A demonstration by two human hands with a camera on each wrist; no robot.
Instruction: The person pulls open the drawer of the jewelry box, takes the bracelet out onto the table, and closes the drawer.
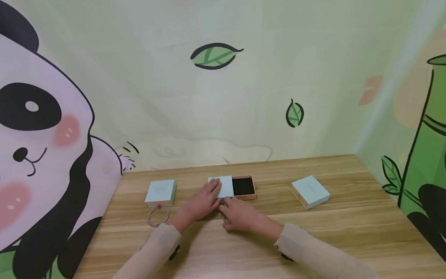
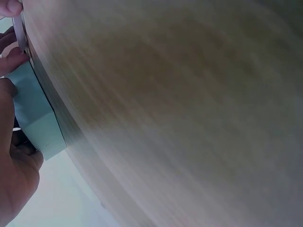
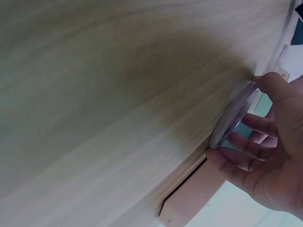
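A light blue drawer-style box [image 1: 225, 186] sits partly slid out in the middle, its copper-coloured drawer [image 1: 255, 190] sticking out to the right with a black lining. My left hand [image 1: 203, 199] grips the blue sleeve, fingers over its top and thumb at the near side; the left wrist view shows the sleeve [image 2: 39, 101] beside that hand [image 2: 19, 175]. Just in front of the box, my right hand [image 1: 240, 215] holds a pale, pinkish bangle [image 3: 234, 116] low at the table surface. In the right wrist view, thumb and fingers span the ring; the head view mostly hides it.
To the left lies a closed light blue box [image 1: 161, 192], with another pale bangle [image 1: 150, 217] at its front edge. A third closed box [image 1: 310, 192] rests angled at the right. Behind the wooden table [image 1: 278, 255] hangs a printed backdrop [image 1: 244, 116].
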